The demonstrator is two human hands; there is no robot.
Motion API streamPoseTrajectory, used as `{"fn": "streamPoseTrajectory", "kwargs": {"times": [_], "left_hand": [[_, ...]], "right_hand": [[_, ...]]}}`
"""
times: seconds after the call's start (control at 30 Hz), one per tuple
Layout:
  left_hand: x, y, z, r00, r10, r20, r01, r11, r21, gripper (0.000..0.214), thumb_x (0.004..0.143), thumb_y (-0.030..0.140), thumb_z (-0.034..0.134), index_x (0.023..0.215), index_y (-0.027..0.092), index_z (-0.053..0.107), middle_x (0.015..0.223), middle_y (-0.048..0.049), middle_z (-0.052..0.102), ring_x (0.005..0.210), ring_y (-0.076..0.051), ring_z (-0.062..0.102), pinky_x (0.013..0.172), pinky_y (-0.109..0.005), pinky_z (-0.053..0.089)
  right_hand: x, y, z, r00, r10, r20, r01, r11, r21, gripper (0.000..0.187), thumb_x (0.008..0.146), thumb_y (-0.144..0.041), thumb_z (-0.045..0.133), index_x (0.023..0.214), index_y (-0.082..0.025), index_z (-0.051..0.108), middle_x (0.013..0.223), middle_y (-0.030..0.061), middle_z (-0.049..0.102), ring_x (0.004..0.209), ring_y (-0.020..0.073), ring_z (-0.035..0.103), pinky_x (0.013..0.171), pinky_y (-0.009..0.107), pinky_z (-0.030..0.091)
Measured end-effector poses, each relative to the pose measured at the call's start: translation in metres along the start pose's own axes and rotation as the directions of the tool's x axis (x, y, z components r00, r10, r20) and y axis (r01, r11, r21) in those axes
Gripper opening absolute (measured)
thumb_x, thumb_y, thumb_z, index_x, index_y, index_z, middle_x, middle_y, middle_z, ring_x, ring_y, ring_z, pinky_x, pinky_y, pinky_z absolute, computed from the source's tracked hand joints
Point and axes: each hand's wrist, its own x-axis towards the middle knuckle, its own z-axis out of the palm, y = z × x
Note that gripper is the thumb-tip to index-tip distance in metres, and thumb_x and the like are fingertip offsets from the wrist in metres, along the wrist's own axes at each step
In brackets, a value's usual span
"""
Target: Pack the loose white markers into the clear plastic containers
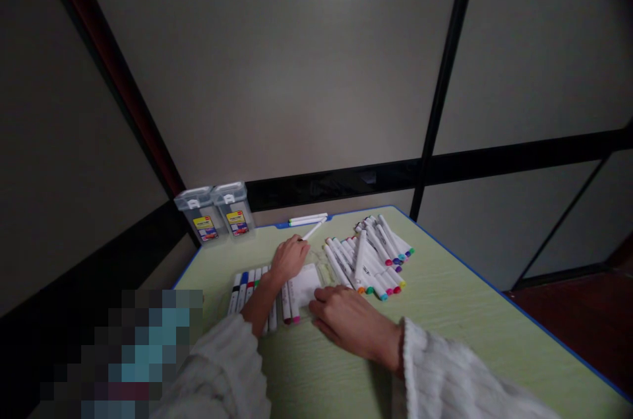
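My left hand (291, 258) reaches over a clear plastic tray (302, 320) and is closed on a white marker (314, 229), which slants away to the upper right. Inside the tray, white markers with colored ends (244, 288) lie side by side, partly covered by my left hand and forearm. A bare white section (305, 284) shows at the tray's right. There my right hand (349, 320) has its fingers bent around the tray's near right edge; the grip is partly hidden. Just beyond it lies a loose pile of white markers (366, 260) with many cap colors.
Two clear lidded containers (198, 216) with yellow labels stand at the table's back left. More white markers (307, 219) lie along its blue back edge (281, 225). Paneled walls (316, 76) rise behind the pale green table (445, 313).
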Motion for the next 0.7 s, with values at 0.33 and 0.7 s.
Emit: {"fn": "streamPoseTrajectory", "kwargs": {"times": [0.33,0.7], "left_hand": [[-0.003,0.005,-0.006,0.999,-0.007,-0.033,0.008,0.999,0.041,0.031,0.089,0.024,0.029,0.093,0.017,0.059,0.101,-0.0069,0.054,0.093,-0.017,0.053,0.087,-0.028,0.037],[-0.004,0.003,-0.014,0.999,-0.009,-0.036,0.011,0.998,0.063,0.029,0.089,0.021,0.03,0.093,0.017,0.059,0.101,-0.0066,0.055,0.093,-0.017,0.053,0.087,-0.028,0.037]], "right_hand": [[-0.001,0.0,-0.001,1.0,0.004,0.015,-0.004,1.0,-0.002,0.015,0.084,-0.02,0.042,0.084,-0.016,0.057,0.08,0.0046,0.059,0.074,0.017,0.058,0.064,0.027,0.039],[-0.001,0.0,-0.001,1.0,0.003,0.016,-0.003,1.0,0.023,0.014,0.083,-0.019,0.043,0.085,-0.016,0.057,0.081,0.0051,0.06,0.075,0.0175,0.057,0.066,0.028,0.039]]}}
